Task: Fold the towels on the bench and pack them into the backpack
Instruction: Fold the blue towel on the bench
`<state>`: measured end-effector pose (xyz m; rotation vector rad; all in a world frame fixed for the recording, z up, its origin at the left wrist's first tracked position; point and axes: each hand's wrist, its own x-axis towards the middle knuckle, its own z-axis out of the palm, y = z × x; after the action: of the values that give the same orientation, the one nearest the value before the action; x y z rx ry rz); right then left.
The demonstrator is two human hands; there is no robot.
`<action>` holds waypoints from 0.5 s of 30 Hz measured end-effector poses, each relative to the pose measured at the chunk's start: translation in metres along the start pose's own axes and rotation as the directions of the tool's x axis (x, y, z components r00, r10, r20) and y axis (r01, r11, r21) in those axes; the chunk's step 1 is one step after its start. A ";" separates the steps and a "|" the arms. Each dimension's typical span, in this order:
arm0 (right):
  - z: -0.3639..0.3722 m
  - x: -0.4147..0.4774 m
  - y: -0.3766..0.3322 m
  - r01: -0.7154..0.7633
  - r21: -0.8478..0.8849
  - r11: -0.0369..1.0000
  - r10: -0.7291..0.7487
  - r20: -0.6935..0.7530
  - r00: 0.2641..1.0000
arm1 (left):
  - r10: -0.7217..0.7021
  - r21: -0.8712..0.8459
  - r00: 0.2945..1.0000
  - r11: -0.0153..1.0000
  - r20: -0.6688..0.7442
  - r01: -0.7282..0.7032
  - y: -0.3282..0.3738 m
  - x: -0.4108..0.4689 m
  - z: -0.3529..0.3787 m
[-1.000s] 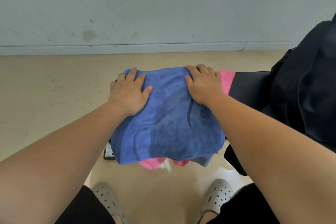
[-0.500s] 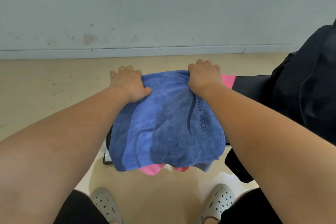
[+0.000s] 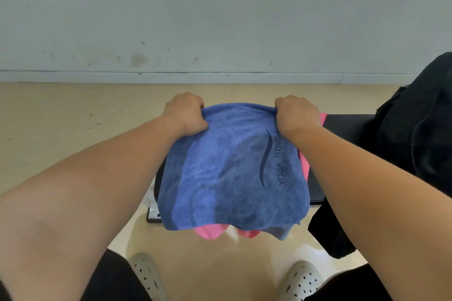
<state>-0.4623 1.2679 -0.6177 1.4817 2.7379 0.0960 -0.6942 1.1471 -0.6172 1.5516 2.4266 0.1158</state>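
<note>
A blue towel (image 3: 227, 173) printed "YOGA FITNESS" lies across the black bench (image 3: 347, 129), its near edge hanging over the front. My left hand (image 3: 187, 113) grips its far left corner, fingers curled under the edge. My right hand (image 3: 297, 115) grips the far right corner the same way. A pink towel (image 3: 210, 232) lies beneath the blue one, showing below its near edge and at the right side. The black backpack (image 3: 420, 134) stands on the bench at the far right.
A pale wall with a skirting line runs behind the bench. Beige floor spreads to the left. My two grey perforated shoes (image 3: 302, 281) stand on the floor below the bench. A dark strap or flap hangs down at the bench's right front.
Both hands slid from lying flat on the blue towel to its far edge and curled round the two far corners. The printed lettering has come into view.
</note>
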 end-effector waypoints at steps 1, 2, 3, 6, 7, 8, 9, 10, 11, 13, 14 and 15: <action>-0.001 0.001 0.000 0.000 0.009 1.000 0.000 0.003 1.000 | 0.003 0.024 1.000 1.000 -0.009 -0.003 0.000 0.001 -0.001; -0.002 0.001 -0.001 -0.002 0.022 1.000 0.002 0.008 1.000 | 0.005 0.051 1.000 0.999 -0.013 -0.004 0.000 0.001 -0.003; -0.003 0.003 0.000 -0.008 0.036 0.999 0.007 0.016 1.000 | 0.009 0.071 1.000 0.997 -0.017 -0.008 0.000 0.002 -0.004; -0.010 0.008 0.002 -0.035 0.085 0.996 0.036 -0.001 0.999 | 0.030 0.088 0.998 0.996 -0.058 -0.025 -0.002 0.006 -0.012; -0.014 0.010 0.002 -0.041 0.102 0.994 0.044 -0.025 0.999 | 0.036 0.084 0.995 0.996 -0.095 -0.028 -0.003 0.008 -0.015; -0.019 0.014 0.003 -0.042 0.110 0.993 0.049 -0.060 0.997 | 0.043 0.078 0.989 0.996 -0.141 -0.033 -0.003 0.010 -0.019; -0.024 0.017 0.004 -0.042 0.111 0.993 0.053 -0.100 0.994 | 0.052 0.075 0.979 0.996 -0.197 -0.038 -0.002 0.013 -0.024; -0.030 0.022 0.006 -0.045 0.112 0.993 0.061 -0.141 0.988 | 0.060 0.067 0.963 0.997 -0.261 -0.044 -0.001 0.014 -0.030; -0.036 0.026 0.007 -0.050 0.119 0.992 0.071 -0.178 0.982 | 0.065 0.051 0.944 0.997 -0.324 -0.051 0.000 0.016 -0.036; -0.046 0.032 0.011 -0.051 0.136 0.989 0.081 -0.221 0.972 | 0.066 0.008 0.912 0.998 -0.405 -0.068 0.001 0.017 -0.046; -0.049 0.032 0.012 -0.048 0.140 0.989 0.080 -0.229 0.970 | 0.065 -0.007 0.904 0.997 -0.421 -0.075 0.000 0.016 -0.049; -0.051 0.030 0.012 -0.046 0.143 0.989 0.078 -0.230 0.970 | 0.064 -0.015 0.901 0.997 -0.429 -0.078 -0.002 0.013 -0.050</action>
<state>-0.4711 1.2975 -0.5660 1.6942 2.9354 0.0921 -0.7146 1.1617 -0.5716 1.7525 2.6686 0.5646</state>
